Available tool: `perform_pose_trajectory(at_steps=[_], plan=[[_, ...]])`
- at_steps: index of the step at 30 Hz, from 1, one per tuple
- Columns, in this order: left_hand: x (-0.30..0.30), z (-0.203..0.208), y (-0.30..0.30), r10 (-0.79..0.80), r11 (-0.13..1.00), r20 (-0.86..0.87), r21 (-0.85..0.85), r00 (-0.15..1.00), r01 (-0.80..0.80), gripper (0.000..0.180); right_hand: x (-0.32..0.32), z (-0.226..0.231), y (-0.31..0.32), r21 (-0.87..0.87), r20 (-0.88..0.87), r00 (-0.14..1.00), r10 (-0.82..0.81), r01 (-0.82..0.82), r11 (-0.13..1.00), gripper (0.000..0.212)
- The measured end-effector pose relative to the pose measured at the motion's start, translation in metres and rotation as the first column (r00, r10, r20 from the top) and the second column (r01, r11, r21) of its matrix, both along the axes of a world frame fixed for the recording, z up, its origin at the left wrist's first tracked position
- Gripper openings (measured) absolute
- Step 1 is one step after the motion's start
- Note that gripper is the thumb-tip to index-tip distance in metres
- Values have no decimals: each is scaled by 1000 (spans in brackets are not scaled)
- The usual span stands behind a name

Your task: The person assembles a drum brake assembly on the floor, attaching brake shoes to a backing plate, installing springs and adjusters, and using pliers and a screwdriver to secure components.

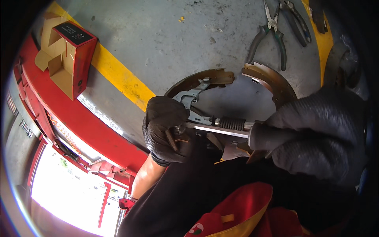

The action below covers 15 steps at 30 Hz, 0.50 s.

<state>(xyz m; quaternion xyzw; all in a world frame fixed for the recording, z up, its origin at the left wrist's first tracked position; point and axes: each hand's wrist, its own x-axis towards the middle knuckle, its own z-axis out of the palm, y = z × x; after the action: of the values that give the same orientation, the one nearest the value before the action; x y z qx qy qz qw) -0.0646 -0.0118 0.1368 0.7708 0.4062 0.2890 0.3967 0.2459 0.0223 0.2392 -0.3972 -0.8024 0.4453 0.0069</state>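
Observation:
My left hand [166, 128], in a black glove, is closed around the near end of a curved brown brake shoe [211, 76] and its grey metal lever [191, 94]. A threaded adjuster with a dark coil spring [232, 123] runs from the lever toward my right hand. Just below the spring lies a flat silver bar [221, 130], stretching between both hands. My right hand [316, 134], also gloved, is closed at the bar's right end; its fingers partly hide what they grip. A second brake shoe [272, 81] curves up beyond my right hand, its lower end hidden.
Pliers [272, 25] with spread handles lie on the grey floor [158, 43], beside another dark-handled tool [296, 19]. An opened red-and-black cardboard box [85, 55] rests on a red metal beam [90, 114] at left. Yellow lines [118, 75] cross the floor.

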Motion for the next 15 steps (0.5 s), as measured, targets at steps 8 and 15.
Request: perform_pose_trajectory(at_steps=[8,15], plan=[[3,10,2,8,999,-5,-50,1000,-8,34,10,-13,3,84,36,999,34,-37,996,38],[-6,3,7,27,996,-13,-81,1000,-28,45,14,-26,5,111,22,998,58,-60,992,36]])
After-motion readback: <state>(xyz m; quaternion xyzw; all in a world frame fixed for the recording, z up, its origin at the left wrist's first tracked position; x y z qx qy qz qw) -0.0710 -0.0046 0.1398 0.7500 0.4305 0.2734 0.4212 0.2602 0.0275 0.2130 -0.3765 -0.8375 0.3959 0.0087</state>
